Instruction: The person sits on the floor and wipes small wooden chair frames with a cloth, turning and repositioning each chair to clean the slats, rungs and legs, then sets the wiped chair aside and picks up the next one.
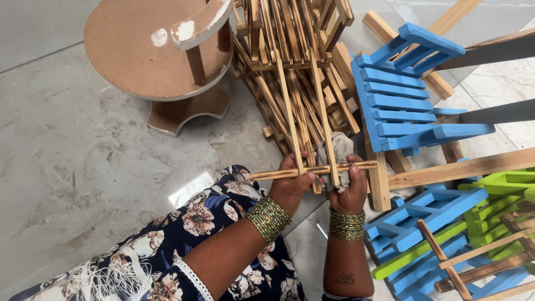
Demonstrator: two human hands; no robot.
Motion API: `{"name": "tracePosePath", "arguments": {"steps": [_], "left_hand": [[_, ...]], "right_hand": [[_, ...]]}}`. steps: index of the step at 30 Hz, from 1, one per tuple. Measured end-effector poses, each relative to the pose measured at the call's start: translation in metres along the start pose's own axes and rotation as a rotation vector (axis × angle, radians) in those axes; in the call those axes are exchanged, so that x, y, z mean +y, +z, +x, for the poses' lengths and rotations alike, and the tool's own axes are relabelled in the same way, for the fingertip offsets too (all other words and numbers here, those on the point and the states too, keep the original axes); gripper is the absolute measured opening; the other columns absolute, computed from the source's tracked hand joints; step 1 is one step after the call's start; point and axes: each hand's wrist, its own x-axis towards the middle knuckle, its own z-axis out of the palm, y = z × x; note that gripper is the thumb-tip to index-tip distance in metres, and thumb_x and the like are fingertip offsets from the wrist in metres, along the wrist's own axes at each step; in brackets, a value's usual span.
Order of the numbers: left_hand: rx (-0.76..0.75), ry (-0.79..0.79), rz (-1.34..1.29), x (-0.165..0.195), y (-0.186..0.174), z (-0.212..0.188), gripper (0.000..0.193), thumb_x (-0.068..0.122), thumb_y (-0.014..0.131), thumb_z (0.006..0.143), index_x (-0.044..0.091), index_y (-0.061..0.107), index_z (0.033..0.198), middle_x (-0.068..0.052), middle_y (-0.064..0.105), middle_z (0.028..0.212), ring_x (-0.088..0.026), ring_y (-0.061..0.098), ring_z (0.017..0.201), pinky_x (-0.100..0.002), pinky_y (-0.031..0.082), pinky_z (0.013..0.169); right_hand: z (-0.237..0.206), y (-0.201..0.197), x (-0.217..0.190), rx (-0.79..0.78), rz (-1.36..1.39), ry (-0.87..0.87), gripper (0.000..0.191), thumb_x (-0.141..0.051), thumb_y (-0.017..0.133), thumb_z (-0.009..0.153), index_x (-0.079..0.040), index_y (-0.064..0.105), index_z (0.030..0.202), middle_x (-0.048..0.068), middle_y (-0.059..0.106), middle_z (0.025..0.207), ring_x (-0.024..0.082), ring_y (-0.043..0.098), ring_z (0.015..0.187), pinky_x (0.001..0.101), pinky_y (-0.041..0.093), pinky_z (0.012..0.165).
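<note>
Two hands grip one small frame of thin wooden slats over the floor. Left hand is closed around the frame's crossbar near one long upright slat. Right hand is closed on the same crossbar beside the second upright, with a grey cloth bunched under its fingers. Each wrist wears a stack of green bangles. Just beyond the frame lies a heap of bare wooden frames. Near it on the right lie blue painted racks and a green one. A round wooden stand lies tipped over, farther left.
</note>
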Motion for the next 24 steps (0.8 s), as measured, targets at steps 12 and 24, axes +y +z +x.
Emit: {"name": "tracePosePath", "arguments": {"steps": [12,24], "left_hand": [[0.063,0.054,0.066,-0.027,0.0,-0.009,0.039,0.004,0.067,0.095,0.004,0.045,0.127,-0.01,0.062,0.114,-0.021,0.067,0.105,-0.036,0.06,0.092],[0.101,0.041,0.34,-0.024,-0.04,0.047,0.077,0.037,0.08,0.09,0.001,0.04,0.145,-0.006,0.064,0.114,-0.013,0.062,0.1,-0.029,0.055,0.085]], "right_hand": [[0.005,-0.025,0.01,0.016,-0.032,0.045,0.033,-0.034,0.05,0.105,-0.008,0.055,0.126,0.013,0.066,0.107,0.024,0.07,0.093,0.0385,0.06,0.079],[0.066,-0.022,0.017,-0.06,-0.162,0.064,0.037,-0.031,0.051,0.107,-0.004,0.056,0.133,0.01,0.066,0.119,0.019,0.065,0.109,0.0343,0.054,0.097]]}}
